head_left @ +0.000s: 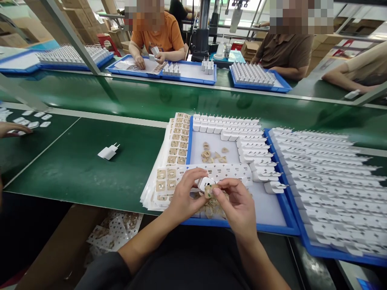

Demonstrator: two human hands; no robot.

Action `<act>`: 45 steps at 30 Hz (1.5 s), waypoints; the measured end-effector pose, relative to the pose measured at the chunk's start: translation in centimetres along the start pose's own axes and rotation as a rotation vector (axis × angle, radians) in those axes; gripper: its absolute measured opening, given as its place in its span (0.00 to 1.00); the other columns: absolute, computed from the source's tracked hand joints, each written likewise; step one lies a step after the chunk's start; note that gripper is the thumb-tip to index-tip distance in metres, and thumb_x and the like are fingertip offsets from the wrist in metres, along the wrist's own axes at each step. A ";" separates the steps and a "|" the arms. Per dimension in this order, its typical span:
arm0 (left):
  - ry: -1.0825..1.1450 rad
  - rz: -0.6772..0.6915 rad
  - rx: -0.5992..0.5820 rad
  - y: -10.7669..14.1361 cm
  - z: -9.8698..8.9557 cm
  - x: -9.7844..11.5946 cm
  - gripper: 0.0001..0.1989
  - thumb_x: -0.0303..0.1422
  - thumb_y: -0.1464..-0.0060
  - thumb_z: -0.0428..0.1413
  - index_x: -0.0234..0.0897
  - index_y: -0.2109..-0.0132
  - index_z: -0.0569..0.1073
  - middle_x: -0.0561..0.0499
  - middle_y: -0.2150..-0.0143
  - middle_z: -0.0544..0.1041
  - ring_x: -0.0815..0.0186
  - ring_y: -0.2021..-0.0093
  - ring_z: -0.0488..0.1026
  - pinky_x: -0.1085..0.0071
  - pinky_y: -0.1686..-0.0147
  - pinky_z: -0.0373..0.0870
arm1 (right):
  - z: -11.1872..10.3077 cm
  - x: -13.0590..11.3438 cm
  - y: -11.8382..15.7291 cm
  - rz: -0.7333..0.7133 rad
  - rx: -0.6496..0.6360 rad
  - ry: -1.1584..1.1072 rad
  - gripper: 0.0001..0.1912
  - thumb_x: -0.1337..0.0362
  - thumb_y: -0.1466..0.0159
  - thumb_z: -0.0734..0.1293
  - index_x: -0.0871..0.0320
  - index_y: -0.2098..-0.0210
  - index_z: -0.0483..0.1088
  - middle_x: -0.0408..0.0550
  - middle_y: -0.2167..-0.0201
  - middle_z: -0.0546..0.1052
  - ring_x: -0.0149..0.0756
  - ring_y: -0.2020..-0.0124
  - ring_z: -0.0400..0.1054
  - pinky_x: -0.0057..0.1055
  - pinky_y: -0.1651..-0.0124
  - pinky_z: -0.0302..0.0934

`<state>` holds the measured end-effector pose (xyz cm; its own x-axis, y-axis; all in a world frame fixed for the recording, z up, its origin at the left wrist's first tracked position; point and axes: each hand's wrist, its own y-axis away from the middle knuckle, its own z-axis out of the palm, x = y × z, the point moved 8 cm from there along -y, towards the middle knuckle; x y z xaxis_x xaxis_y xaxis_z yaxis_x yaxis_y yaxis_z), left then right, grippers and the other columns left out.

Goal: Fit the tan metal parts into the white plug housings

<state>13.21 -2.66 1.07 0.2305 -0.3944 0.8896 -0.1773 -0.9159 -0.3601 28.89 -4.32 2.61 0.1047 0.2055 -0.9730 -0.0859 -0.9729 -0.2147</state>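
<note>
Over the blue tray [272, 228], toward its near-left corner, left hand [184, 197] grasps a white charger [204, 183], right hand [242, 205] pinches a tan sticker [209, 191] at its end. Tray part-filled: charger rows [252, 147] along far and right edges, second tray [332, 252] right of it packed, loose charger [108, 152] on green bench [75, 177], sheets [178, 141] still carrying stickers. Held unit: glossy, round-cornered, dark port in end face.
</note>
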 end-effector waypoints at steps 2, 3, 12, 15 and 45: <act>0.077 -0.039 -0.080 0.1 0.4 -0.1 0.24 0.29 0.42 0.61 0.44 0.40 0.68 0.42 0.41 0.72 0.56 0.40 0.71 0.68 0.54 0.80 | -0.2 0.2 0.0 0.011 0.032 -0.010 0.06 0.65 0.35 0.72 0.51 0.58 0.74 0.42 0.66 0.78 0.32 0.64 0.75 0.27 0.59 0.71; 0.105 -0.052 -0.106 0.2 0.5 -0.1 0.24 0.29 0.41 0.60 0.45 0.39 0.67 0.42 0.40 0.72 0.56 0.39 0.71 0.67 0.53 0.80 | -0.3 0.2 0.0 0.014 0.046 -0.013 0.07 0.65 0.35 0.72 0.51 0.57 0.74 0.42 0.66 0.78 0.32 0.64 0.75 0.27 0.59 0.71; 0.066 0.017 0.011 0.6 -0.3 -0.3 0.20 0.30 0.43 0.64 0.44 0.44 0.71 0.43 0.46 0.74 0.56 0.44 0.73 0.66 0.57 0.82 | -0.3 -0.6 0.2 -0.039 0.124 0.034 0.09 0.65 0.35 0.72 0.52 0.55 0.74 0.43 0.66 0.77 0.34 0.64 0.74 0.31 0.59 0.72; 0.065 0.029 0.016 0.6 -0.3 -0.2 0.20 0.30 0.43 0.64 0.43 0.44 0.71 0.43 0.47 0.74 0.57 0.44 0.73 0.66 0.57 0.82 | -0.3 -0.7 0.3 -0.047 0.120 0.050 0.09 0.66 0.35 0.72 0.51 0.55 0.73 0.43 0.65 0.77 0.34 0.64 0.74 0.31 0.58 0.72; 0.036 0.033 0.029 0.5 -0.6 0.0 0.19 0.31 0.43 0.64 0.44 0.45 0.72 0.44 0.48 0.75 0.57 0.45 0.72 0.68 0.58 0.81 | 0.0 -1.7 0.9 -0.222 0.142 0.217 0.14 0.71 0.36 0.70 0.50 0.52 0.72 0.44 0.63 0.77 0.37 0.63 0.75 0.36 0.58 0.72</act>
<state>12.52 -3.06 1.10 0.1898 -0.4222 0.8864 -0.1569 -0.9043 -0.3971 28.62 -5.51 4.09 0.3433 0.3686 -0.8639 -0.1725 -0.8794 -0.4438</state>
